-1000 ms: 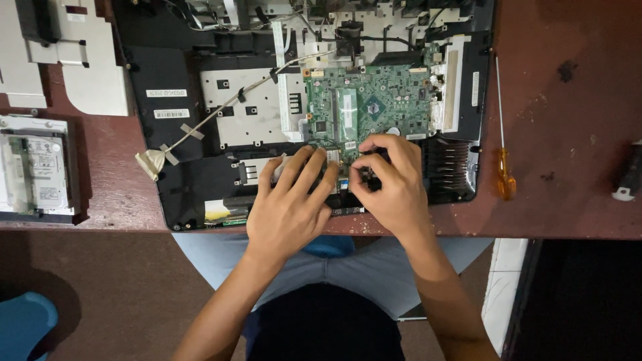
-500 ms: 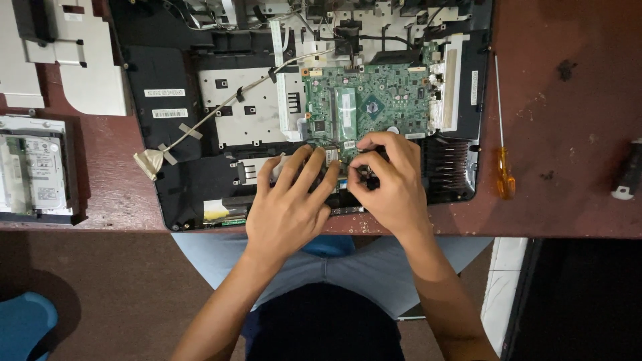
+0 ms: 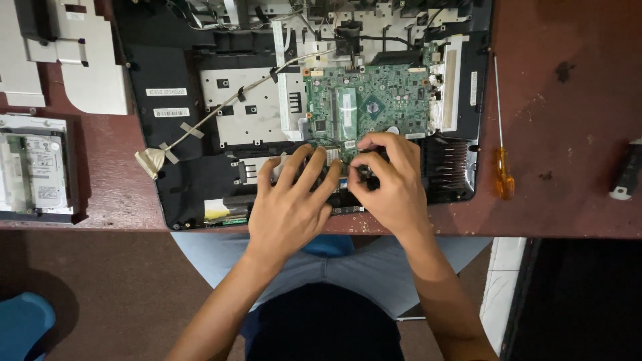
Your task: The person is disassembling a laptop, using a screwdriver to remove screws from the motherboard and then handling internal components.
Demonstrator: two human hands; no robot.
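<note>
Left hand flat, fingers spread, on the opened computer; right hand pinching a small dark part

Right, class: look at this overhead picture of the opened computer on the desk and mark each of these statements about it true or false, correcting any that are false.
1. Both hands rest on the near edge of the opened computer, just below the green circuit board. True.
2. The left hand holds the screwdriver. False: the orange-handled screwdriver lies untouched on the table, to the right of the computer.
3. The left hand's fingers are spread flat. True.
4. The right hand lies flat and open. False: its fingers are curled around a small dark part.
5. A drive in a metal frame lies at the left of the table. True.
</note>
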